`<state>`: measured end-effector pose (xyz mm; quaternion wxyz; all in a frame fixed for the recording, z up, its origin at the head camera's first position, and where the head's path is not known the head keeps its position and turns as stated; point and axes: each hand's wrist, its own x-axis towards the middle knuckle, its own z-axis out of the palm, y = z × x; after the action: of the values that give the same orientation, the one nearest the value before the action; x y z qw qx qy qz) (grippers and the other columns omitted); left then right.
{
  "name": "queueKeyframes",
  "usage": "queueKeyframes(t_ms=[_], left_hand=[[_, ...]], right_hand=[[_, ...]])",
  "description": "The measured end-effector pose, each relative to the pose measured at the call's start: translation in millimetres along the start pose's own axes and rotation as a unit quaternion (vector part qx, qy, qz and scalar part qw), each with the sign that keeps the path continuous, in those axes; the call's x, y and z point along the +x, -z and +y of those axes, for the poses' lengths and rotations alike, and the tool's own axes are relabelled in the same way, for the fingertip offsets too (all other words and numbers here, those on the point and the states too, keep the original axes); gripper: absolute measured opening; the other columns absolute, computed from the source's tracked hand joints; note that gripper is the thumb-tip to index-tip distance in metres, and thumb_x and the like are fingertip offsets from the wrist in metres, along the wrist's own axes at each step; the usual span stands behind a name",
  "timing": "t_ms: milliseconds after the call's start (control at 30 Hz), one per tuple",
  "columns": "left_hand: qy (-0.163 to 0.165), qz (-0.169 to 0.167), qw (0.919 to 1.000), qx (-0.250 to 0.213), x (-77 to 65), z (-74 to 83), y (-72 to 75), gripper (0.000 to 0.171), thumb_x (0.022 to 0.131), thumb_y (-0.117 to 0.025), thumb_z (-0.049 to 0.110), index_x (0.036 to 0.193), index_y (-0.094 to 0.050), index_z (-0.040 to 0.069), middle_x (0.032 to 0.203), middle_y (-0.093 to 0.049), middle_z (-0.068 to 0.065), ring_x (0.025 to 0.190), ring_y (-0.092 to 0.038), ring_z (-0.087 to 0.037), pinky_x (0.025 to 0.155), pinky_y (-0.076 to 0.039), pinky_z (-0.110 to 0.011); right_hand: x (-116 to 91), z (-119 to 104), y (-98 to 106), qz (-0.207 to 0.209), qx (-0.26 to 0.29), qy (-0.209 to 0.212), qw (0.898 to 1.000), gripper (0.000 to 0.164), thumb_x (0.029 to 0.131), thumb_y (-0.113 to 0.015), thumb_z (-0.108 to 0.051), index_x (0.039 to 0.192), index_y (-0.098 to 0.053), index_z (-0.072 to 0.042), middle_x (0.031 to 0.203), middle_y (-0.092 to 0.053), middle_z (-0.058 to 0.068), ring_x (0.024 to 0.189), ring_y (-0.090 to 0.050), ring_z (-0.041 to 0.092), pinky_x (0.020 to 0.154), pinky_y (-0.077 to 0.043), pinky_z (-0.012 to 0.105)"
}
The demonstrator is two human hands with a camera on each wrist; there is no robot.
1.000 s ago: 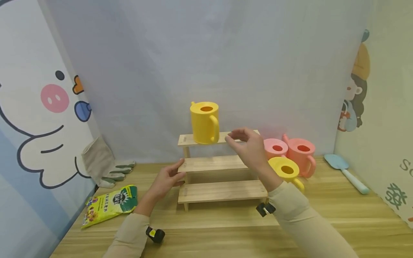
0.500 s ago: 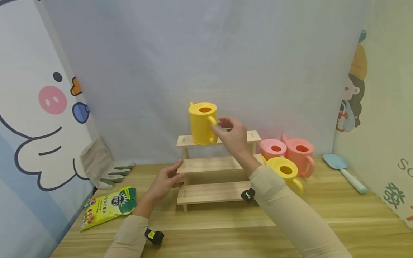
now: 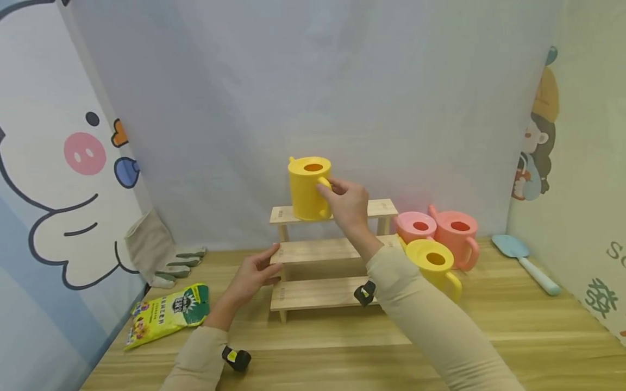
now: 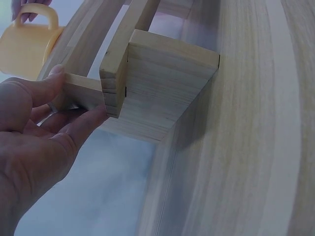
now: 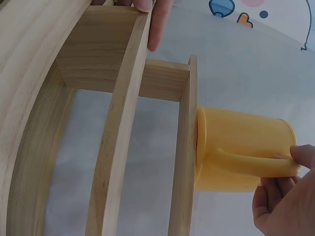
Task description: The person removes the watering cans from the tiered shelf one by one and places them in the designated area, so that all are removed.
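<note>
A yellow watering can [image 3: 304,191] stands upright on the top step of a three-step wooden stand [image 3: 313,251], near its left end. My right hand [image 3: 348,205] pinches the can's handle near its upper end. In the right wrist view, the thumb and fingers meet around the handle of the can [image 5: 236,142], whose base touches the top board. My left hand [image 3: 250,278] holds the left end of the stand's middle step. The left wrist view shows the thumb and fingers of this hand [image 4: 44,132] on either side of the wood.
Right of the stand are another yellow watering can [image 3: 430,260], a pink one [image 3: 415,221] and a coral one [image 3: 455,239]. A blue-headed shovel [image 3: 525,263] lies farther right. At the left lie a yellow-green packet [image 3: 168,315] and gardening gloves [image 3: 156,255]. A curtain [image 3: 220,136] hangs behind.
My right hand has moved left to the upper yellow watering can and taken hold of its handle. That can remains on the top step. My left hand stays at the stand.
</note>
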<state>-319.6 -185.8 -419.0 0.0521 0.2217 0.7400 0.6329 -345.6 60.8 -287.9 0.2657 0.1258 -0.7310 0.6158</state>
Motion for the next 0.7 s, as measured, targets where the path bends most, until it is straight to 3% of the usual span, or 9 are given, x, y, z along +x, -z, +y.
queueKeyframes(t_ms=[267,700], left_hand=[[-0.002,0.003,1.0,0.008,0.6,-0.4,-0.7,0.063,0.103,-0.056,0.006,0.157,-0.024,-0.001,0.163,-0.015,-0.02,0.141,-0.033,-0.043,0.1,-0.05,-0.049],[0.001,0.0,1.0,-0.003,1.3,-1.3,0.6,0.064,0.102,-0.058,0.006,0.158,-0.025,0.002,0.164,-0.015,-0.018,0.14,-0.035,-0.042,0.099,-0.051,-0.047]], right_hand=[[0.5,-0.7,1.7,0.016,0.022,-0.058,0.998,0.032,0.089,-0.079,-0.023,0.114,-0.076,-0.003,0.103,-0.074,0.012,0.092,-0.071,0.022,0.075,-0.062,0.034],[-1.4,1.2,7.1,0.037,0.011,-0.073,0.997,0.028,0.087,-0.081,-0.025,0.103,-0.078,-0.003,0.096,-0.072,0.009,0.087,-0.067,0.022,0.07,-0.062,0.032]])
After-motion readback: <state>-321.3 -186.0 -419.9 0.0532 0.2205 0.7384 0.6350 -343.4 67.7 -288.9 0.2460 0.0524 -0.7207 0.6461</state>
